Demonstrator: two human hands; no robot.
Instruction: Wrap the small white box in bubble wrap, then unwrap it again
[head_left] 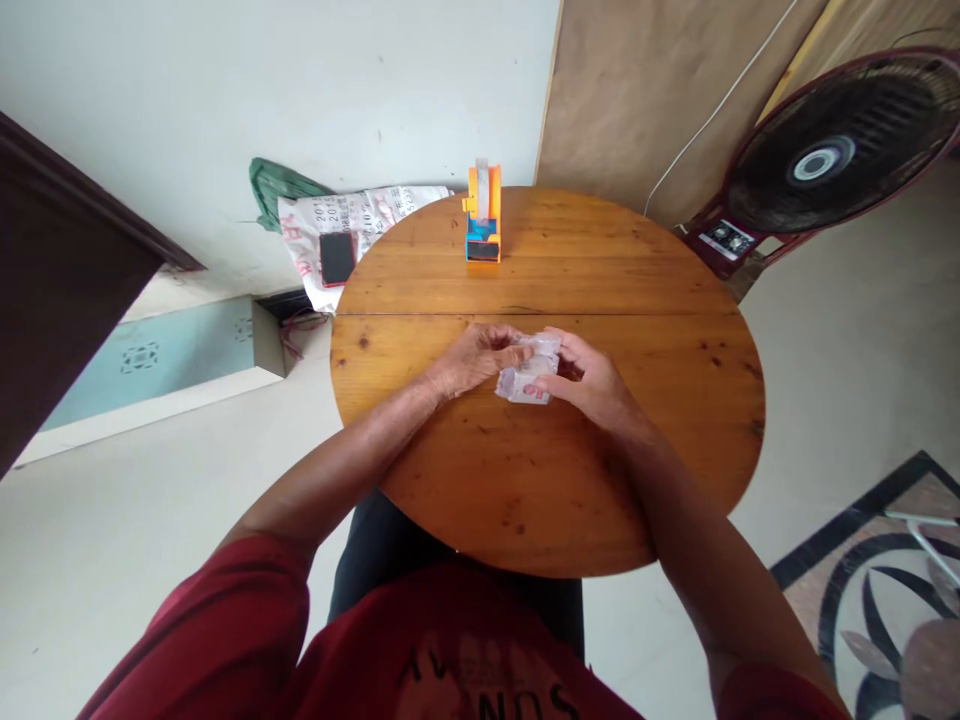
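A small white box in clear plastic wrapping [529, 384], with a red mark on its face, is held between both hands over the middle of the table. My left hand [486, 356] grips the wrapping at its upper left, thumb lying across the top. On the other side, my right hand [589, 378] is closed round the right edge, its thumb pressed near the red mark. Some fingers of both hands are hidden behind the package.
An orange and blue tape dispenser [484, 215] stands at the far edge of the round wooden table [637, 270]. Behind its left edge, a dark phone-like object [337, 258] lies on a printed white sack [300, 225]. A large fan [817, 165] stands at the right.
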